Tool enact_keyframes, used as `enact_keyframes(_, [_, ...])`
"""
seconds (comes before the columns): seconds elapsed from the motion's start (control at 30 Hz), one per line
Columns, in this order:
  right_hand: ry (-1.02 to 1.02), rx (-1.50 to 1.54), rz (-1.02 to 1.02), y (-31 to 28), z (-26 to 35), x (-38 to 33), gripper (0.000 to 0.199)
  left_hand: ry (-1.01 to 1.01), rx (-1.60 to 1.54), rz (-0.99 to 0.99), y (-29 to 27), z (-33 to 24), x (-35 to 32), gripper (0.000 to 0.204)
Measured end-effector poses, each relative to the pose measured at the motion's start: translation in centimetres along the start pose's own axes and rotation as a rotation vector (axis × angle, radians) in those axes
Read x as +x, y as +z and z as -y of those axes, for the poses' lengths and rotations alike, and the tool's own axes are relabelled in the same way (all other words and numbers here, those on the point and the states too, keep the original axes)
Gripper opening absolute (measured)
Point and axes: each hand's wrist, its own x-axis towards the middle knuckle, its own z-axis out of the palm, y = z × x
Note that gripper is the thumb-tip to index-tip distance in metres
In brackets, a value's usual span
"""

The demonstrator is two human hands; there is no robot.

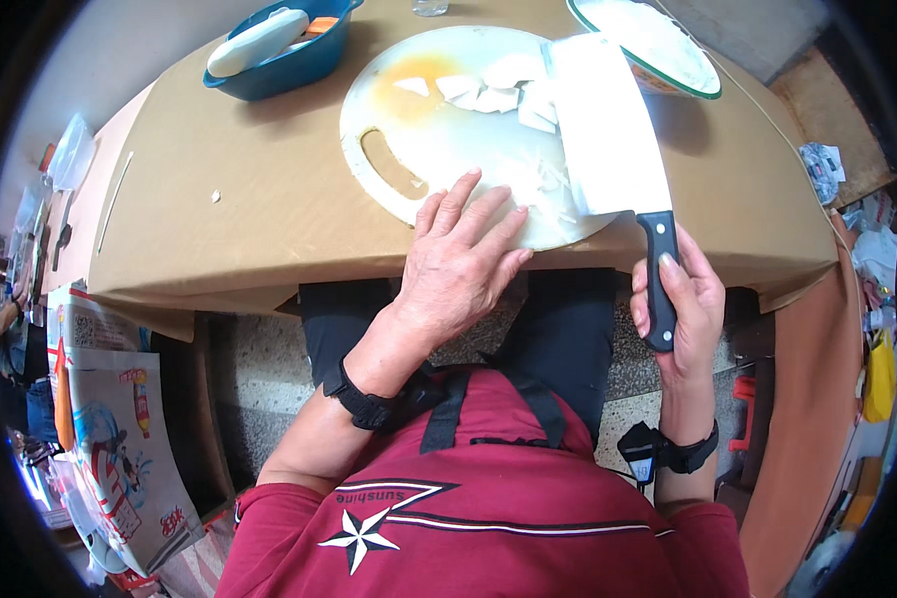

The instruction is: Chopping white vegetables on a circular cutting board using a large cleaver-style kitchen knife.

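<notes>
blue basin (295,77) and green-rimmed bowl (704,94) flank the cutting board (444,140).

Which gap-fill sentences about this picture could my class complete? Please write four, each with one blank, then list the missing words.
1. The right hand grips the cleaver by its black ____.
2. The blue basin stands to the ____ of the white cutting board, which the left hand reaches over.
3. The bowl beside the blade has a ____ rim.
4. The shirt shows a five-pointed ____.

Missing words: handle; left; green; star.
</notes>
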Motion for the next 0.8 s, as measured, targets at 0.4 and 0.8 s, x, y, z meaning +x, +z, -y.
enact_keyframes(0.4, [0.127, 0.073, -0.084, -4.1, -0.1, -4.3, 0.050, 0.009, -0.031, -0.034, 0.1, 0.3, 1.3, 0.036])
enact_keyframes(0.8, [0.197, 0.071, -0.088, -5.2, -0.2, -6.3, 0.054, -0.093, -0.092, -0.113, 0.0, 1.1, 2.5, 0.041])
